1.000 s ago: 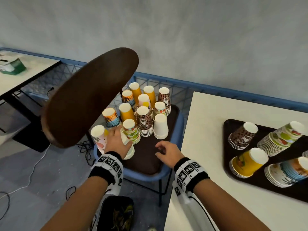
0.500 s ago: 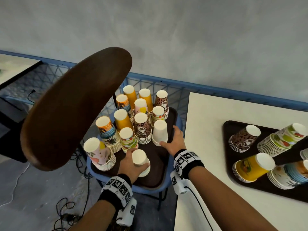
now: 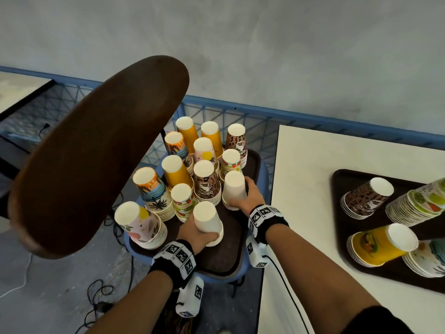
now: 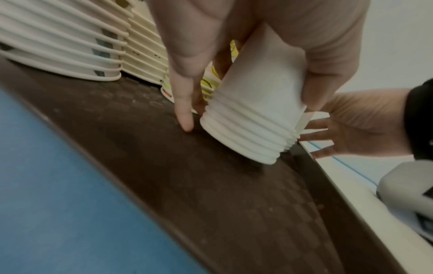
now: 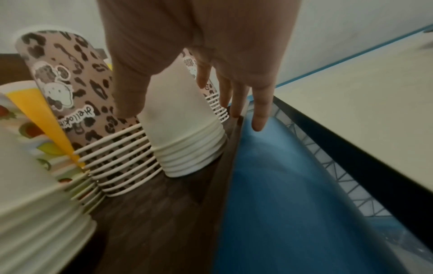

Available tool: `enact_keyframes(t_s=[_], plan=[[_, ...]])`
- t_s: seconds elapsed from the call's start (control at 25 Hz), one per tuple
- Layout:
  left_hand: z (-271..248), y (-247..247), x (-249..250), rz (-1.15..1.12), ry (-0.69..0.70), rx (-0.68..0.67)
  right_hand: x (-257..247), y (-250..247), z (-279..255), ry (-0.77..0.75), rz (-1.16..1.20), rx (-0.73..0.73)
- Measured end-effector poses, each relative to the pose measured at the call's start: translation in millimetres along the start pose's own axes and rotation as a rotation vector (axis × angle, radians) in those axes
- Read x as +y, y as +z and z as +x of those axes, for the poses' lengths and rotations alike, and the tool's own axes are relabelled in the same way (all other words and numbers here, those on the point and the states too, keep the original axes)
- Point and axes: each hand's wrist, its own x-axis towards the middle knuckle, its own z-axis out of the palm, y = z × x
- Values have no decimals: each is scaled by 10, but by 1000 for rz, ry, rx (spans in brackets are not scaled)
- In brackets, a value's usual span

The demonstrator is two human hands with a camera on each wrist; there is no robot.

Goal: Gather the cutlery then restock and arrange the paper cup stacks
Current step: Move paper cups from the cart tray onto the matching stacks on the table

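Note:
Several upside-down paper cup stacks stand on a brown tray (image 3: 231, 256) on a blue chair seat (image 3: 264, 172). My left hand (image 3: 192, 233) grips a plain white cup stack (image 3: 207, 220) at the tray's front; in the left wrist view this white stack (image 4: 253, 137) is tilted, with its rim on the tray (image 4: 211, 185), thumb and fingers of my left hand (image 4: 248, 111) round it. My right hand (image 3: 250, 196) holds a second white stack (image 3: 234, 189) at the tray's right edge. In the right wrist view my right hand (image 5: 185, 115) has thumb and fingers either side of that stack (image 5: 187, 152).
The chair's dark brown back (image 3: 96, 153) looms at left over the tray. A leopard-print stack (image 5: 77, 103) stands against the far white one. To the right is a white table (image 3: 313, 225) with a second tray (image 3: 337, 175) of cup stacks lying on their sides. Cables lie on the floor.
My left hand carried its white stack from the tray's front left toward the middle. My right hand reached forward from the tray's front edge and closed round the other white stack.

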Motion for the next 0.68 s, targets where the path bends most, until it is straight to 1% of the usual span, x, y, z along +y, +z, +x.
enact_keyframes(t_s=[0.08, 0.2, 0.28, 0.32, 0.4, 0.48, 0.52, 0.56, 0.6, 0.68], plan=[[22, -16, 2, -27, 2, -11, 11, 44, 29, 3, 1, -36], [10, -44, 43, -64, 31, -15, 30, 85, 17, -4, -64, -72], [-23, -61, 102, -128, 43, 5, 38, 94, -42, -17, -78, -73], [-48, -73, 136, -160, 70, 13, 36, 86, -92, -20, -72, -61], [-120, -80, 257, -217, 126, 11, 17, -25, -213, -39, -22, 13], [-196, -67, 385, -248, 179, 1, -7, -218, -340, -46, 34, 129], [-260, -28, 479, -253, 203, -6, 7, -368, -428, -53, 60, 187], [-361, 91, 626, -260, 241, -22, 37, -624, -570, -65, 81, 239], [-390, 93, 674, -280, 260, -18, 8, -698, -612, -83, 102, 247], [-593, 296, 923, -313, 339, -87, 45, -1095, -854, -121, 134, 313]])
